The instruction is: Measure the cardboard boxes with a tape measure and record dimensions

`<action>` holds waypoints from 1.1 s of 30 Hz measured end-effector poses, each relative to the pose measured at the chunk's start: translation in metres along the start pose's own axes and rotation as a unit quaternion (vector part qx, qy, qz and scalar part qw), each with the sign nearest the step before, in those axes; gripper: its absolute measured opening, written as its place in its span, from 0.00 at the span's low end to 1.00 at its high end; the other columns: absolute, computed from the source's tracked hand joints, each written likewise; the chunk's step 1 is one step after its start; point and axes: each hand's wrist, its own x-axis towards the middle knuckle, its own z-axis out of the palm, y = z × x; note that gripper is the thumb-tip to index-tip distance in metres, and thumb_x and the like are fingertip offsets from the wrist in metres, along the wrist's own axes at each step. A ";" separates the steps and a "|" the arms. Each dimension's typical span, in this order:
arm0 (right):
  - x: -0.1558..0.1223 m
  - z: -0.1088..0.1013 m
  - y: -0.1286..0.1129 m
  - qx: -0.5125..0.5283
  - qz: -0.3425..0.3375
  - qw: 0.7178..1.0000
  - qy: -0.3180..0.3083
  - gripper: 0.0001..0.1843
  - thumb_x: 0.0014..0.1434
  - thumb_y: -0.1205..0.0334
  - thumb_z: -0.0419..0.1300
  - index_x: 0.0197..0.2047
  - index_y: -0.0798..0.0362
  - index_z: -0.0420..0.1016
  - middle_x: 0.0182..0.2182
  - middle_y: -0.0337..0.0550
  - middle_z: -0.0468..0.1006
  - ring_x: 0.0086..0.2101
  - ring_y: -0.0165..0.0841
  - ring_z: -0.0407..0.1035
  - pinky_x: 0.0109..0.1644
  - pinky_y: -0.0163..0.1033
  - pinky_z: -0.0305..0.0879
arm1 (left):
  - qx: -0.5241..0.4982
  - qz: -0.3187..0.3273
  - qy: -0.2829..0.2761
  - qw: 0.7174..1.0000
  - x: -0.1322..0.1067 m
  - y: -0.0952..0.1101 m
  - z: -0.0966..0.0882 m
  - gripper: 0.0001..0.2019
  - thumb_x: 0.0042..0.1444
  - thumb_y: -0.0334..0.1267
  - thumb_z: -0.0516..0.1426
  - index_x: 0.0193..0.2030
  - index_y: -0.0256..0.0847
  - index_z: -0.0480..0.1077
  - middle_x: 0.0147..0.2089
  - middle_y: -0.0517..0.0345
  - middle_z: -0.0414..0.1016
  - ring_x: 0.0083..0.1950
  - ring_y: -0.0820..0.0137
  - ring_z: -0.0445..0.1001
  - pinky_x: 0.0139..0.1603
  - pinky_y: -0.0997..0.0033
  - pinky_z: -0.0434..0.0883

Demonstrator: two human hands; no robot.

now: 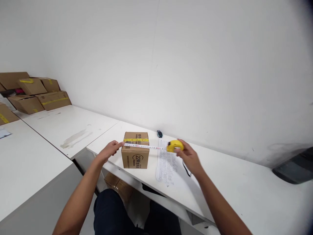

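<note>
A small brown cardboard box with dark printing and yellow tape stands on the white table in front of me. Across its top runs the white blade of a tape measure, whose yellow case is off the box's right side. My left hand pinches the blade's free end at the box's left edge. The case is gripped by my right hand, above a sheet of paper covered in writing. A dark wrist strap hangs below that hand.
Behind the box lies a small dark key fob near the wall. Several taped cardboard boxes are piled at the far left. A dark rounded object sits at the right, and more boxes are under the table.
</note>
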 end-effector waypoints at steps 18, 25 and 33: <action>-0.012 0.045 -0.014 -0.062 -0.012 0.991 -0.122 0.32 0.57 0.49 0.64 0.62 0.46 0.63 0.49 0.45 0.76 0.42 0.37 0.72 0.46 0.43 0.70 | -0.015 0.058 -0.016 0.998 -0.026 0.007 0.001 0.21 0.56 0.54 0.55 0.23 0.42 0.57 0.21 0.67 0.54 0.23 0.75 0.53 0.25 0.75 0.53; -0.123 0.023 -0.012 0.066 0.150 0.965 -0.206 0.27 0.56 0.53 0.66 0.58 0.44 0.68 0.47 0.43 0.78 0.45 0.38 0.74 0.50 0.43 0.70 | -0.097 -0.018 -0.165 0.981 -0.115 -0.046 0.054 0.22 0.55 0.58 0.56 0.25 0.41 0.60 0.20 0.68 0.52 0.21 0.76 0.47 0.23 0.74 0.48; -0.196 0.070 0.039 -0.033 0.132 0.981 -0.141 0.21 0.55 0.59 0.64 0.53 0.49 0.71 0.46 0.46 0.78 0.43 0.39 0.74 0.48 0.44 0.71 | -0.307 -0.204 -0.285 0.885 -0.145 -0.080 0.171 0.28 0.58 0.66 0.47 0.43 0.45 0.73 0.35 0.54 0.75 0.41 0.58 0.75 0.45 0.57 0.69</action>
